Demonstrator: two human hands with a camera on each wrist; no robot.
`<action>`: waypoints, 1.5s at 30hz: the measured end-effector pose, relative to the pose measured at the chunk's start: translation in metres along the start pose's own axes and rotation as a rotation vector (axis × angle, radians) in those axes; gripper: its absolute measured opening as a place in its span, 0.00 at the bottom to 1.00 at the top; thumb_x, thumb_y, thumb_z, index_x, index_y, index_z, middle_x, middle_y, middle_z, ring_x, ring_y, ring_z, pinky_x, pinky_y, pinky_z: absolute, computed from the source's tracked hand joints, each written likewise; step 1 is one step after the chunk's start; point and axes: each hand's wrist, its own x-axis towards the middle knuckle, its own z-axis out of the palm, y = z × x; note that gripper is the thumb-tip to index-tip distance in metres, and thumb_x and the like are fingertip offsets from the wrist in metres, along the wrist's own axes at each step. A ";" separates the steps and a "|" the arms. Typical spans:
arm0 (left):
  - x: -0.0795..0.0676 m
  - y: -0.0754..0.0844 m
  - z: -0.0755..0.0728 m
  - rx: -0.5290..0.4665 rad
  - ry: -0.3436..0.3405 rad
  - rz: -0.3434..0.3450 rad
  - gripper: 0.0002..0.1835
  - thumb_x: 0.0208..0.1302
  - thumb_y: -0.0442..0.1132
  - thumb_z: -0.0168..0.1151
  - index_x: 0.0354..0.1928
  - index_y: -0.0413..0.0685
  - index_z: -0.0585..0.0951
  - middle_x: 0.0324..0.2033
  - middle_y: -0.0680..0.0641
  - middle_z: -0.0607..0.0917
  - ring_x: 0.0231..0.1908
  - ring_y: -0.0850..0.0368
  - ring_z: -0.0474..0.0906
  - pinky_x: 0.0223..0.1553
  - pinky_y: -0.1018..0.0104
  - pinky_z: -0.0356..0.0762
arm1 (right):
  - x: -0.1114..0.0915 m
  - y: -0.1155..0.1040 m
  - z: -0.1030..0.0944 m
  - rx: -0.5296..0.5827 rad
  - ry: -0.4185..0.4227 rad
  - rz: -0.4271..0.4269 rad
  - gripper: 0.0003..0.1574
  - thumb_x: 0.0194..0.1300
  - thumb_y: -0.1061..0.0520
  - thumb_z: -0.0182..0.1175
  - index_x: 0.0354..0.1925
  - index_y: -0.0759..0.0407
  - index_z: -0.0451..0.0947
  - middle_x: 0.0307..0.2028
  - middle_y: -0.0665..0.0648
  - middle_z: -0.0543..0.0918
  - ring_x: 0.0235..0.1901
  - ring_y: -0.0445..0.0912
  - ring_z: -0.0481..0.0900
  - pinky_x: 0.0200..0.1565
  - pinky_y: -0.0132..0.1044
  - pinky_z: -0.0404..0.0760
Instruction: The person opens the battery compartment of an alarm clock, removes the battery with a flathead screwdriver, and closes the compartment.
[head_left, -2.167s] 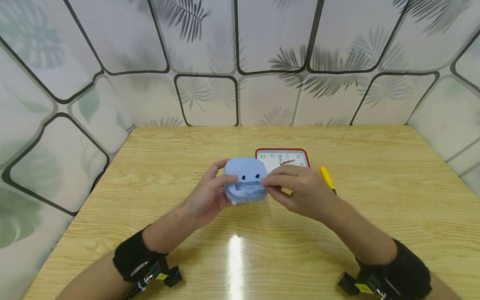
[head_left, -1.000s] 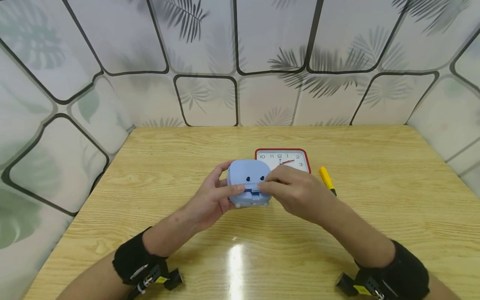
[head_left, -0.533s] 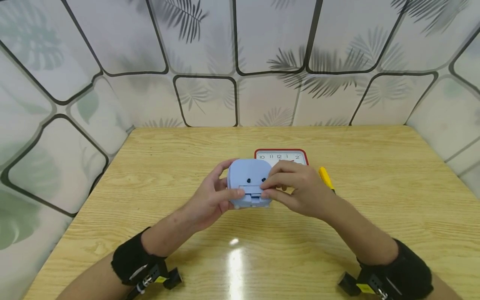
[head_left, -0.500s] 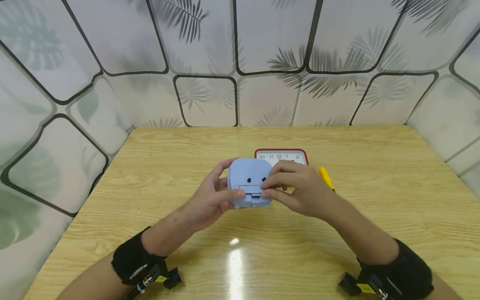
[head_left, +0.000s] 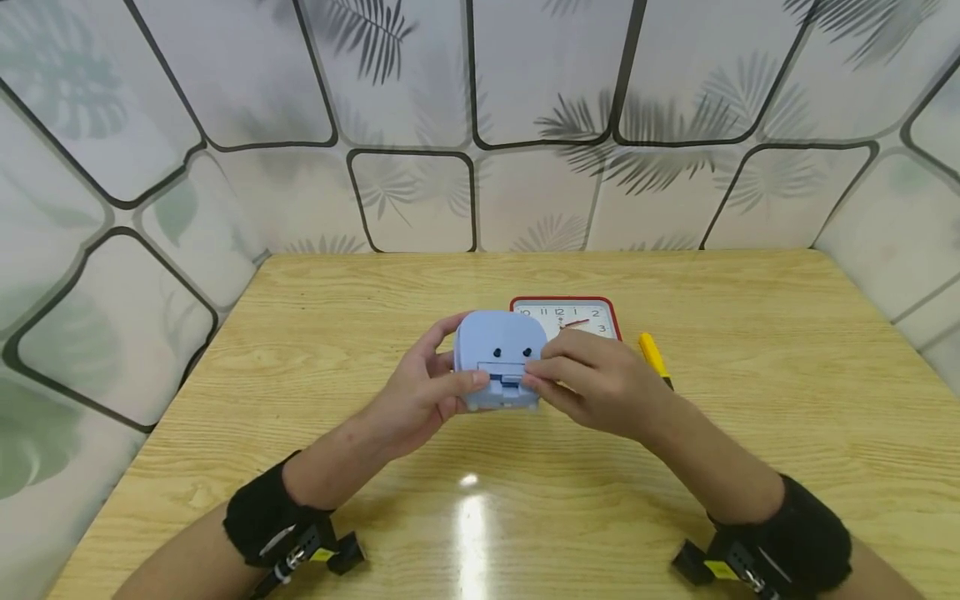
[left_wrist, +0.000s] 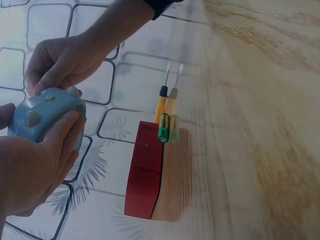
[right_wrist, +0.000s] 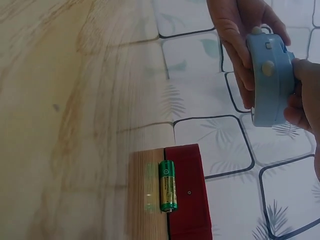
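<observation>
A light-blue alarm clock (head_left: 495,333) is held up over the table, its back with two black knobs facing me. My left hand (head_left: 423,387) grips its left side, thumb across the lower back and fingers behind. With fingertips and thumb, my right hand (head_left: 592,375) pinches the right end of the small blue battery cover (head_left: 502,367) at the compartment opening. A dark gap shows below the cover. In the left wrist view the clock's underside (left_wrist: 50,107) has pale round feet, and the right wrist view shows both hands around the clock body (right_wrist: 270,85).
Behind the hands a red-framed square clock (head_left: 592,306) lies face up on the wooden table (head_left: 337,292). A green and gold battery (right_wrist: 168,186) lies beside its red edge. A yellow screwdriver (head_left: 654,357) with a black collar rests to the right.
Two seconds ago the compartment stood more exposed and the clock was farther left. The cover now lies across its upper part. In the last half second the clock has risen slightly.
</observation>
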 end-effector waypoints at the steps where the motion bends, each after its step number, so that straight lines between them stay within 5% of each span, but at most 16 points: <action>1: 0.000 0.000 0.000 0.000 -0.002 0.003 0.43 0.63 0.28 0.57 0.76 0.49 0.50 0.63 0.33 0.72 0.48 0.55 0.83 0.43 0.63 0.86 | 0.001 0.000 0.000 -0.017 0.020 -0.032 0.19 0.74 0.51 0.57 0.34 0.63 0.85 0.29 0.55 0.83 0.28 0.44 0.79 0.30 0.33 0.83; 6: 0.001 0.001 0.000 -0.007 -0.011 0.015 0.42 0.63 0.28 0.57 0.76 0.49 0.50 0.59 0.39 0.75 0.47 0.56 0.83 0.42 0.64 0.86 | 0.004 -0.002 -0.002 -0.057 0.063 -0.151 0.12 0.73 0.59 0.58 0.39 0.67 0.83 0.30 0.56 0.84 0.27 0.45 0.80 0.29 0.33 0.84; 20: 0.001 0.001 0.000 0.002 -0.042 0.034 0.43 0.63 0.27 0.55 0.77 0.47 0.49 0.56 0.43 0.75 0.47 0.56 0.83 0.41 0.64 0.86 | 0.005 -0.002 -0.005 -0.088 0.071 -0.215 0.07 0.71 0.65 0.57 0.42 0.68 0.82 0.30 0.57 0.84 0.26 0.47 0.81 0.28 0.35 0.84; 24: 0.002 0.000 -0.001 0.008 -0.039 0.031 0.43 0.63 0.26 0.55 0.77 0.48 0.49 0.56 0.41 0.75 0.47 0.56 0.83 0.41 0.65 0.86 | 0.004 -0.002 -0.004 -0.027 0.034 -0.126 0.09 0.72 0.61 0.58 0.39 0.65 0.83 0.29 0.55 0.82 0.26 0.45 0.78 0.27 0.32 0.81; 31: 0.001 0.000 -0.002 0.037 -0.024 0.033 0.44 0.62 0.24 0.54 0.77 0.48 0.48 0.62 0.35 0.71 0.48 0.56 0.83 0.42 0.65 0.86 | 0.000 -0.002 -0.001 0.102 -0.025 0.158 0.18 0.70 0.47 0.60 0.35 0.59 0.87 0.32 0.54 0.82 0.25 0.43 0.76 0.27 0.28 0.79; 35: 0.001 -0.001 -0.002 0.047 -0.029 0.036 0.45 0.60 0.22 0.53 0.78 0.48 0.47 0.64 0.32 0.68 0.49 0.55 0.82 0.43 0.65 0.85 | 0.000 -0.005 -0.001 0.236 -0.042 0.355 0.07 0.60 0.53 0.72 0.33 0.55 0.87 0.31 0.51 0.81 0.22 0.39 0.72 0.24 0.23 0.73; 39: 0.002 -0.002 -0.002 0.053 -0.028 0.042 0.47 0.58 0.20 0.52 0.78 0.48 0.47 0.66 0.31 0.66 0.50 0.55 0.82 0.43 0.65 0.85 | 0.001 -0.008 -0.002 0.291 -0.080 0.499 0.11 0.49 0.60 0.78 0.32 0.53 0.86 0.29 0.48 0.80 0.22 0.37 0.71 0.24 0.22 0.72; 41: 0.002 -0.002 -0.002 0.058 -0.023 0.046 0.47 0.58 0.20 0.52 0.77 0.48 0.47 0.66 0.31 0.65 0.50 0.55 0.82 0.44 0.64 0.86 | 0.001 -0.008 -0.002 0.236 -0.098 0.447 0.09 0.54 0.56 0.76 0.34 0.55 0.86 0.30 0.49 0.81 0.24 0.39 0.73 0.26 0.23 0.74; 45: 0.002 -0.001 -0.002 0.057 -0.023 0.060 0.45 0.60 0.22 0.54 0.77 0.48 0.48 0.66 0.31 0.67 0.50 0.55 0.82 0.44 0.63 0.86 | 0.000 -0.007 0.000 0.023 -0.043 0.131 0.15 0.70 0.51 0.62 0.35 0.61 0.86 0.30 0.53 0.82 0.26 0.42 0.76 0.27 0.28 0.80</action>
